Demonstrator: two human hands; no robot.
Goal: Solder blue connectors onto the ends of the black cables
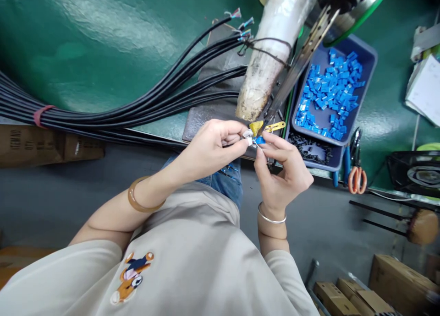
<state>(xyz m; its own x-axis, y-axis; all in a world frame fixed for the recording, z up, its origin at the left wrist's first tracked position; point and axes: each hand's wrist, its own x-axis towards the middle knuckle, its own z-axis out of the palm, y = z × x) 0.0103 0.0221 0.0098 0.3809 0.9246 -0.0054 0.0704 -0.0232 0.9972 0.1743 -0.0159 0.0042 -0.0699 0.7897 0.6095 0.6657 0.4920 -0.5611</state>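
My left hand, with white wrapping at the thumb and fingertip, pinches what looks like a cable end, mostly hidden by the fingers. Close against it, my right hand has its thumb and fingers closed around a small blue connector and a thin wire. The two hands meet at the bench edge, just below a yellow piece and a yellow flat strip with holes. Above them, a wrapped white tube and a perforated metal bar come down towards the fingertips.
Black cables with stripped ends run across the green bench from the left. On the right is a grey bin of blue connectors, over another bin of small black parts. Orange-handled scissors hang at the edge beside blue-handled pliers.
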